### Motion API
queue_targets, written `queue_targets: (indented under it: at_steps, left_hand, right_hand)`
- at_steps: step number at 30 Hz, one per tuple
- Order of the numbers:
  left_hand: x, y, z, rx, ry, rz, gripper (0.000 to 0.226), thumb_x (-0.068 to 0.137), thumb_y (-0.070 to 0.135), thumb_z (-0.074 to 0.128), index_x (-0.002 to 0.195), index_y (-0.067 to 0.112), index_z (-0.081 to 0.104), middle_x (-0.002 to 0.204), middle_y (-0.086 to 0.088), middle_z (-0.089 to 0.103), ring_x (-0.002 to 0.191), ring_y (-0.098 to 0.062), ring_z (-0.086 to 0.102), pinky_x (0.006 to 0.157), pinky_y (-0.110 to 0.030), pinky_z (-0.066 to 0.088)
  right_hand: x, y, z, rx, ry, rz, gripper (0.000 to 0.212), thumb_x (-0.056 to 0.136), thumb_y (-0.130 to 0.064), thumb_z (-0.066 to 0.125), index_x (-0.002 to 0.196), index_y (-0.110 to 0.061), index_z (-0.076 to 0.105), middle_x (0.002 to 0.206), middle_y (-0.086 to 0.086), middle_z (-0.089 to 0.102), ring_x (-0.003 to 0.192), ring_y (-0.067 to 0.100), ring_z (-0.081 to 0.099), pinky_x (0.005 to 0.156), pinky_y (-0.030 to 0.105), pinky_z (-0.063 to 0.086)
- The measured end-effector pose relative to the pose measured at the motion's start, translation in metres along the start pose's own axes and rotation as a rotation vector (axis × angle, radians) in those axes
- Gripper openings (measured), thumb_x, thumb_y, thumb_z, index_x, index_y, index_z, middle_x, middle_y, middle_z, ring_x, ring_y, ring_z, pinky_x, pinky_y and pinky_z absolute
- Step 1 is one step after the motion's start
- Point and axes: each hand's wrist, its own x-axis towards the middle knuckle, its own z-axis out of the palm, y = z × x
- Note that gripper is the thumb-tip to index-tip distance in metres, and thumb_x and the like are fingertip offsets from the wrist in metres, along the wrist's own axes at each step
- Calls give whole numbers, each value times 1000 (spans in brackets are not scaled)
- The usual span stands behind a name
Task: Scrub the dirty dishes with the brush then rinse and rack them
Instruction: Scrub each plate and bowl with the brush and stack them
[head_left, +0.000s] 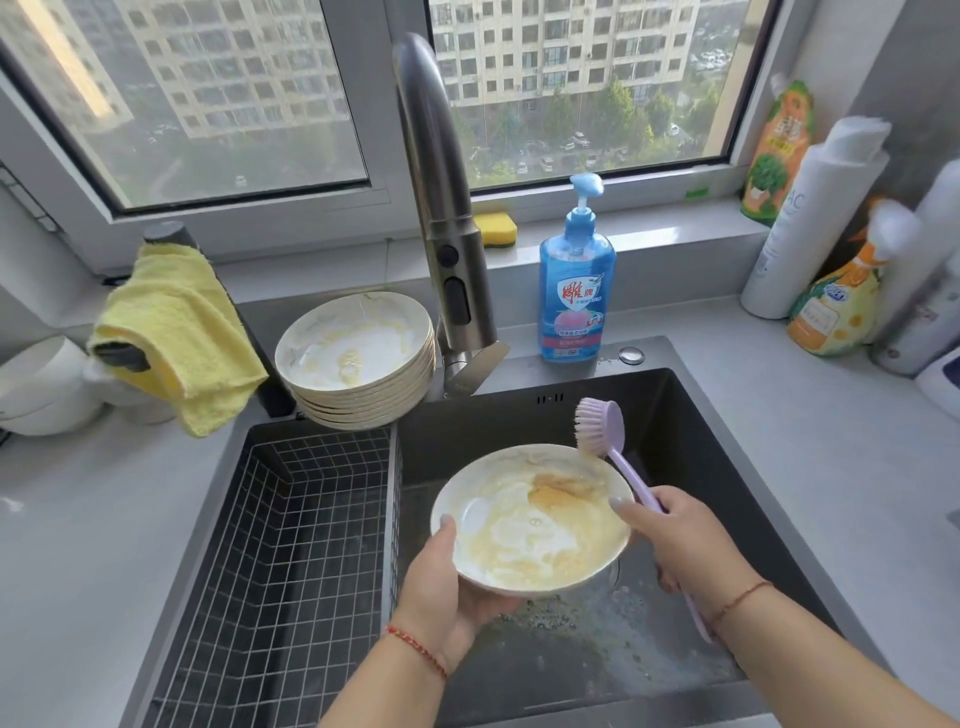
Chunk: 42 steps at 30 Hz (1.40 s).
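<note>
Left hand (441, 587) grips the near-left rim of a dirty plate (530, 519), thumb on the rim and fingers curled underneath, held tilted over the sink (727, 467). Right hand (675, 540) is wrapped round the handle of the lilac brush (602, 426); its bristle head sits at the plate's far-right rim, contact unclear. The plate is smeared with yellowish residue, a darker patch toward the far side. A stack of more dirty plates (358, 358) sits on the far-left sink edge, partly overhanging the wire rack basket (291, 545) at left. Risks, judged: the 1-hand rim grip looks weak, so hard brush pressure on the far side could lever the greasy plate out and drop it in the basin; scrubbing near the rim may flick residue onto the bench (779, 395); bumping the stack could tip it. No water visible from the faucet (441, 208).
</note>
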Motion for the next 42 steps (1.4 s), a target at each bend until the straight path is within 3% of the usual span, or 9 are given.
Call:
queue_targets:
  at_steps: [13, 18, 22, 25, 27, 31, 35, 38, 42]
  left_hand:
    - [12, 14, -1, 233, 136, -4, 42, 106, 39, 37, 102, 6, 62, 87, -16, 75, 81, -31, 72, 68, -44, 60]
    - [19, 10, -23, 874, 251, 536, 16, 95, 29, 51, 106, 22, 60, 102, 12, 60, 93, -6, 53, 87, -27, 40]
    - [3, -16, -17, 1460, -138, 922, 56, 75, 63, 58, 118, 27, 61, 113, 27, 55, 112, 12, 42, 118, -28, 24]
    - [19, -34, -11, 1853, -191, 1239, 63, 47, 53, 86, 91, 25, 50, 78, 14, 63, 71, -4, 61, 79, -23, 56]
    - [23, -38, -3, 1945, -107, 1328, 72, 34, 25, 91, 82, 21, 37, 57, 9, 52, 44, -11, 50, 42, -20, 38]
    - [33, -33, -5, 1872, -40, 1573, 67, 36, 9, 84, 82, 18, 36, 49, 6, 47, 36, -14, 44, 37, -20, 28]
    - [29, -5, 2, 1670, 65, 1325, 54, 48, 20, 81, 85, 21, 41, 55, 3, 57, 44, -19, 57, 36, -23, 38]
    - [21, 25, 6, 1496, 238, 957, 35, 72, 31, 75, 86, 21, 45, 76, 5, 59, 70, -19, 61, 55, -29, 49]
    - [20, 44, 4, 1245, 200, 884, 36, 67, 28, 84, 82, 22, 51, 80, 10, 57, 73, -7, 56, 52, -13, 38]
  right_hand:
    - [7, 1, 10, 585, -154, 446, 27, 82, 1, 40, 103, 3, 56, 43, 4, 34, 28, 7, 27, 32, 12, 29]
    - [11, -5, 10, 541, -67, 472, 27, 84, 0, 42, 108, 1, 54, 36, 5, 47, 28, 7, 30, 33, 12, 30]
    - [13, 1, 13, 520, -44, 511, 34, 83, 0, 40, 115, 1, 52, 49, 11, 56, 26, 5, 32, 32, 10, 28]
    - [11, 4, 20, 529, -51, 523, 40, 79, 1, 37, 117, 0, 52, 66, 11, 53, 26, 4, 34, 34, 8, 25]
    - [6, 4, 25, 511, -78, 529, 37, 80, 0, 37, 113, 0, 54, 52, 8, 54, 26, 4, 35, 34, 8, 25]
    - [-2, -3, 27, 487, -134, 469, 29, 87, -10, 45, 114, -4, 56, 81, 15, 70, 28, 6, 44, 34, 10, 25]
    - [1, -12, 12, 387, -135, 342, 47, 92, -52, 52, 104, -7, 61, 78, 14, 71, 34, 8, 36, 36, 16, 30]
    - [1, -16, -1, 344, -103, 247, 39, 99, -43, 43, 104, -7, 58, 57, 10, 57, 34, 12, 32, 39, 19, 30]
    - [-15, -30, 2, 203, -119, 76, 23, 99, -34, 43, 95, -29, 65, 51, 4, 43, 35, 13, 27, 41, 20, 25]
